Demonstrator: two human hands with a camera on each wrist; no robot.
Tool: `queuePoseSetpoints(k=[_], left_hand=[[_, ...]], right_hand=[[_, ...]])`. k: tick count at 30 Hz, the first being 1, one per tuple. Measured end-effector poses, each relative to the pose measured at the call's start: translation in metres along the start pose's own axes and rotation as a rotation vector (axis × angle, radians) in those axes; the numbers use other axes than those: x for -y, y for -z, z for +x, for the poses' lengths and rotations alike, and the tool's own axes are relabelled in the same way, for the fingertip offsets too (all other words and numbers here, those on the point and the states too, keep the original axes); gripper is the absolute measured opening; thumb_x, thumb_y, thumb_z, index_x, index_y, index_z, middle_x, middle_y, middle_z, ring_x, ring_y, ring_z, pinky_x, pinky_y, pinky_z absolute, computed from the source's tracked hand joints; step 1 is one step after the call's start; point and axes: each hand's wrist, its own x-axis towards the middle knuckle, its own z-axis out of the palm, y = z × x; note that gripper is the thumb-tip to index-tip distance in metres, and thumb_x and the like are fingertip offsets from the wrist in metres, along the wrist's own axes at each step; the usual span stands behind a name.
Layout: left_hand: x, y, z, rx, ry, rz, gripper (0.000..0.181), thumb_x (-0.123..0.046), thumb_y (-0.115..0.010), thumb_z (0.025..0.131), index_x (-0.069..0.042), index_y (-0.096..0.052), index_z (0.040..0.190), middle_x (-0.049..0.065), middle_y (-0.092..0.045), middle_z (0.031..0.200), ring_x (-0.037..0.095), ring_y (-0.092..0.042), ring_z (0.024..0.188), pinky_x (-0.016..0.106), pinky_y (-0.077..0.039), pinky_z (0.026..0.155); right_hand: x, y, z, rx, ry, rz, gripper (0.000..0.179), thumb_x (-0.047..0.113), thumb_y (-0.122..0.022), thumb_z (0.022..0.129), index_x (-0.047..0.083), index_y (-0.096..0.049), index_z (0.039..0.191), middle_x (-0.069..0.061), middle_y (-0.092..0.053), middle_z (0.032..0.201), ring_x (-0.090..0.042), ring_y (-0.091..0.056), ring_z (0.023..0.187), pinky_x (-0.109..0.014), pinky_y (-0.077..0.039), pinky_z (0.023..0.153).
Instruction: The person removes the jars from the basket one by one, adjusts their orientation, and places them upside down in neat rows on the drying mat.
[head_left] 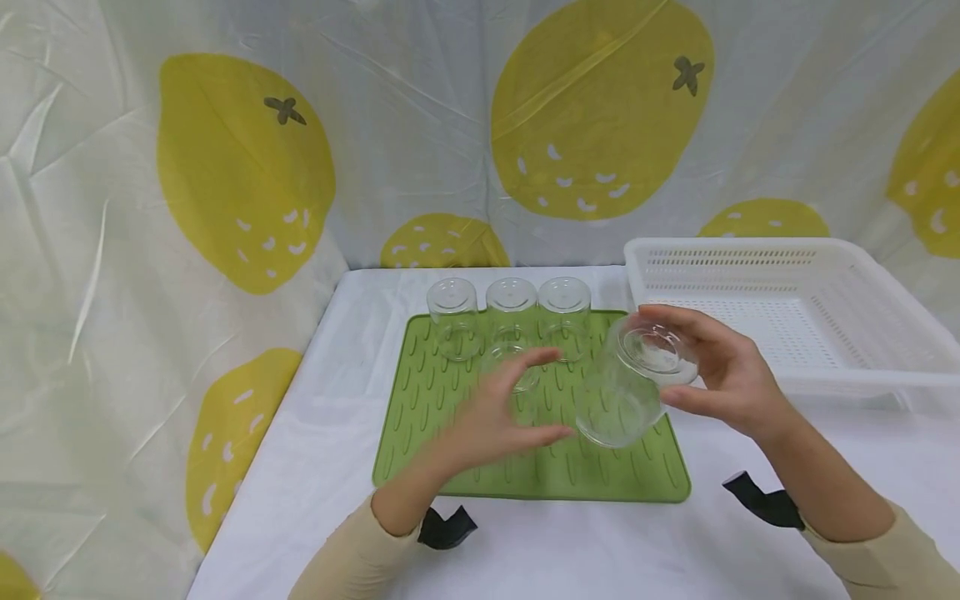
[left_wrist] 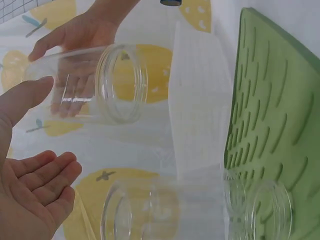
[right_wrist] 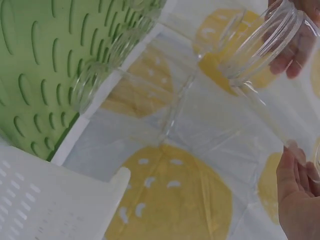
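My right hand point(head_left: 731, 371) grips a clear glass jar point(head_left: 617, 404) near its base, thumb on the near side and fingers on the far side. The jar is tilted, base up and mouth down, over the right part of a green ribbed mat point(head_left: 480, 475). To its left is my left hand point(head_left: 483, 421), thumb and fingers spread apart with nothing between them; it is blurred in the head view. In the left wrist view its fingers point(left_wrist: 47, 182) stand apart from the jar. Behind it, several more jars point(head_left: 453, 321) stand upside down on the mat, one partly hidden by that hand.
A white perforated plastic basket point(head_left: 862, 383) stands to the right of the mat on the white-covered table point(head_left: 600, 554). Behind the table and along its left side hangs a white cloth point(head_left: 420, 108) printed with yellow lemons. Black straps point(head_left: 447, 527) show at both wrists.
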Motion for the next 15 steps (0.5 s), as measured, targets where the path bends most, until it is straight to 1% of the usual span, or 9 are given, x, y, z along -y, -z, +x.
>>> queuePoseSetpoints(k=[2, 4, 7, 9, 11, 13, 15], left_hand=[[0.005, 0.009, -0.006, -0.021, 0.002, -0.013, 0.077, -0.022, -0.084, 0.079, -0.012, -0.044, 0.143, 0.001, -0.051, 0.142, 0.012, -0.043, 0.133, 0.037, -0.036, 0.109], [0.010, 0.018, -0.013, -0.048, 0.027, -0.002, 0.076, -0.023, -0.084, 0.079, -0.012, -0.045, 0.143, 0.001, -0.051, 0.142, 0.013, -0.043, 0.133, 0.038, -0.036, 0.109], [0.017, 0.030, -0.020, -0.081, 0.065, 0.000, 0.076, -0.022, -0.084, 0.078, -0.010, -0.046, 0.142, 0.004, -0.051, 0.142, 0.015, -0.043, 0.133, 0.042, -0.034, 0.110], [0.022, 0.037, -0.025, -0.095, 0.113, 0.022, 0.077, -0.024, -0.085, 0.078, -0.010, -0.046, 0.143, 0.004, -0.051, 0.143, 0.016, -0.043, 0.133, 0.044, -0.034, 0.110], [0.026, 0.043, -0.030, -0.097, 0.164, 0.038, 0.078, -0.026, -0.085, 0.077, -0.010, -0.045, 0.143, 0.004, -0.050, 0.143, 0.017, -0.042, 0.134, 0.045, -0.033, 0.110], [0.031, 0.047, -0.035, -0.084, 0.230, 0.070, 0.080, -0.029, -0.085, 0.077, -0.013, -0.045, 0.144, 0.002, -0.049, 0.144, 0.017, -0.042, 0.135, 0.045, -0.033, 0.110], [0.037, 0.050, -0.040, -0.053, 0.289, 0.112, 0.081, -0.033, -0.085, 0.077, -0.013, -0.044, 0.145, 0.001, -0.049, 0.144, 0.019, -0.041, 0.135, 0.046, -0.034, 0.109]], right_hand=[[-0.004, -0.001, -0.001, 0.005, -0.016, -0.006, 0.069, -0.022, -0.069, 0.073, -0.023, -0.039, 0.134, -0.019, -0.056, 0.132, -0.025, -0.051, 0.125, -0.030, -0.039, 0.105], [-0.007, -0.001, -0.002, 0.009, -0.035, -0.015, 0.070, -0.026, -0.066, 0.070, -0.023, -0.038, 0.134, -0.019, -0.056, 0.132, -0.024, -0.051, 0.125, -0.029, -0.039, 0.105], [-0.013, -0.001, -0.004, 0.009, -0.066, -0.037, 0.072, -0.030, -0.063, 0.068, -0.022, -0.039, 0.135, -0.017, -0.055, 0.133, -0.022, -0.051, 0.126, -0.027, -0.040, 0.104], [-0.016, -0.002, -0.005, 0.004, -0.101, -0.062, 0.073, -0.031, -0.063, 0.067, -0.020, -0.040, 0.136, -0.014, -0.056, 0.134, -0.020, -0.051, 0.126, -0.025, -0.040, 0.104], [-0.020, -0.002, -0.005, 0.003, -0.119, -0.073, 0.075, -0.031, -0.064, 0.067, -0.018, -0.041, 0.136, -0.013, -0.056, 0.135, -0.018, -0.051, 0.126, -0.024, -0.040, 0.103], [-0.023, -0.004, -0.005, 0.003, -0.143, -0.085, 0.075, -0.031, -0.065, 0.067, -0.016, -0.041, 0.137, -0.011, -0.056, 0.135, -0.017, -0.051, 0.126, -0.023, -0.040, 0.103], [-0.026, -0.005, -0.005, 0.002, -0.167, -0.099, 0.075, -0.030, -0.066, 0.068, -0.015, -0.042, 0.138, -0.010, -0.056, 0.136, -0.015, -0.051, 0.126, -0.022, -0.040, 0.102]])
